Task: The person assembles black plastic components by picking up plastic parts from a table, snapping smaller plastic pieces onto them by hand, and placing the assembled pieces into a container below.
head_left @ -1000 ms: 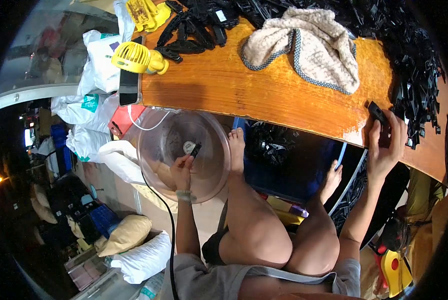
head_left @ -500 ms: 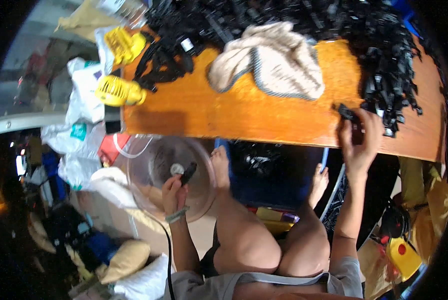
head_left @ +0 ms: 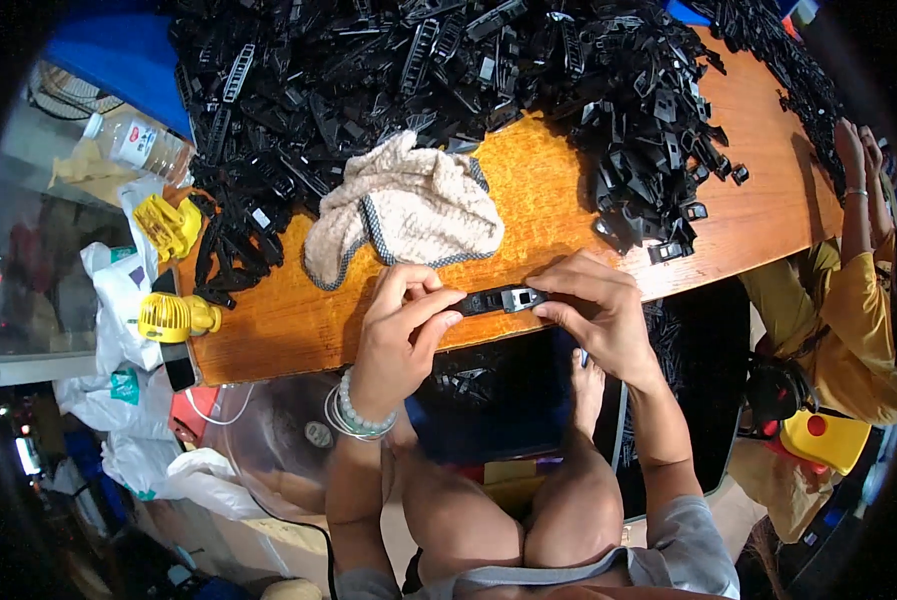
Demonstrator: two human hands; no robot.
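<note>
My left hand (head_left: 400, 335), with pale bracelets at the wrist, pinches the left end of a slim black plastic part (head_left: 488, 301) just over the table's front edge. The fingertips of my right hand (head_left: 600, 312) close on the right end, beside a shiny silver-grey section. Whether this is one part or two fitted together, I cannot tell. Behind my hands lies a crumpled cream towel (head_left: 433, 205) with a dark checked border. A large heap of black plastic parts (head_left: 368, 90) spreads across the back of the orange-brown table (head_left: 538, 165) and down its right side.
A yellow handheld fan (head_left: 173, 317), a yellow object (head_left: 166, 226) and a bottle (head_left: 140, 147) stand at the left. Below the table are a clear tub (head_left: 288, 440) and a dark blue bin (head_left: 468, 425). Another person's arm (head_left: 853, 190) reaches in at the far right.
My left hand has risen from over the tub, and my right hand has moved left from beside the heap. Both now meet at one black part before the towel. The view has shifted.
</note>
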